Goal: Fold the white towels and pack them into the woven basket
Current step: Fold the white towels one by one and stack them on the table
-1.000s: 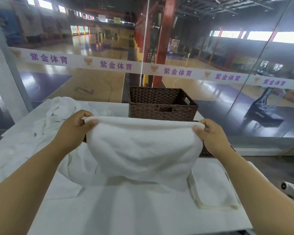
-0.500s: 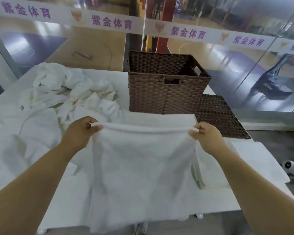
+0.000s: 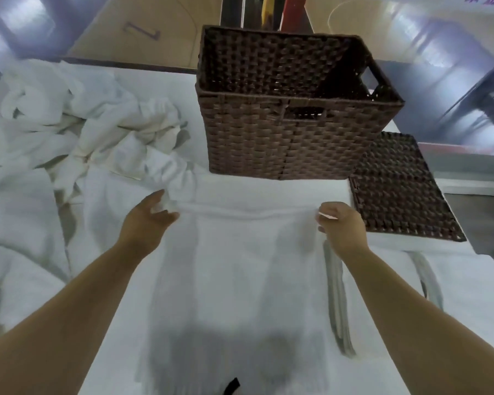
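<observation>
A white towel lies spread on the white-covered table, its far edge just in front of the brown woven basket. My left hand pinches the towel's far left corner. My right hand pinches the far right corner. The towel's near end hangs over the table's front edge. The basket stands upright and looks empty inside.
A heap of crumpled white towels lies at the back left. The basket's flat woven lid rests on the table right of the basket. A glass wall stands behind the table.
Both hands have lowered the towel from held up in the air to lying flat on the table in front of the basket. My view has tilted downward.
</observation>
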{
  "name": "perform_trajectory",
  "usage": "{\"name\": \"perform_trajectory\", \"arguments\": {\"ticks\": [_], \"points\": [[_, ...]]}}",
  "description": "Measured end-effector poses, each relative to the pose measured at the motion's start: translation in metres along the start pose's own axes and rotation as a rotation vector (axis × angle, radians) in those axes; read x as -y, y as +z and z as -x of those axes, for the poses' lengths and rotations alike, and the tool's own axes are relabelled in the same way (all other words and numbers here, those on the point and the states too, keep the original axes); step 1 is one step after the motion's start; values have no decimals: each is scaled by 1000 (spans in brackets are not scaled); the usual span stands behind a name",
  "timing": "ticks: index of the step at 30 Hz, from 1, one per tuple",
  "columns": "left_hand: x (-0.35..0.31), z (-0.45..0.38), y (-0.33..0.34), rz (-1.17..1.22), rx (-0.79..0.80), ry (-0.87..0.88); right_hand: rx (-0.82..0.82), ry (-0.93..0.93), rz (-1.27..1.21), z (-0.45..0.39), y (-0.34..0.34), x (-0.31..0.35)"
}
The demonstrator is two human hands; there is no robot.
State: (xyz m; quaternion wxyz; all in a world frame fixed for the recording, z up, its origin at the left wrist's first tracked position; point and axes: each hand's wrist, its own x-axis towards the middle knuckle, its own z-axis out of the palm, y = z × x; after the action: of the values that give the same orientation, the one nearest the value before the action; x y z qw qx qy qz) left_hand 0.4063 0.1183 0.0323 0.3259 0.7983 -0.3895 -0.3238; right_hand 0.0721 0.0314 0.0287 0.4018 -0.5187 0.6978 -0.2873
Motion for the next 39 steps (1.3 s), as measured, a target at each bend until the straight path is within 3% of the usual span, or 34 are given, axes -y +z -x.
{"name": "perform_trajectory", "arguments": {"ticks": [6,11,15,22,26,29,36,39], "points": [[16,-8,44,-176,149,13,222,16,244,-21,19,-15],[54,22,72,-540,306,205,551,-217,884,1,35,-37],[68,35,82,-736,416,280,729,-276,976,10,49,-53],[62,11,88,-877,481,305,671,-259,1029,7,64,-54],[52,13,84,-856,409,321,552,-239,967,16,63,-54],[53,36,79,-803,346,356,435,-301,904,39,58,-61],[97,117,65,-766,380,471,317,-487,789,124,46,-104],[119,145,60,-825,397,614,381,-439,817,158,41,-119]]}}
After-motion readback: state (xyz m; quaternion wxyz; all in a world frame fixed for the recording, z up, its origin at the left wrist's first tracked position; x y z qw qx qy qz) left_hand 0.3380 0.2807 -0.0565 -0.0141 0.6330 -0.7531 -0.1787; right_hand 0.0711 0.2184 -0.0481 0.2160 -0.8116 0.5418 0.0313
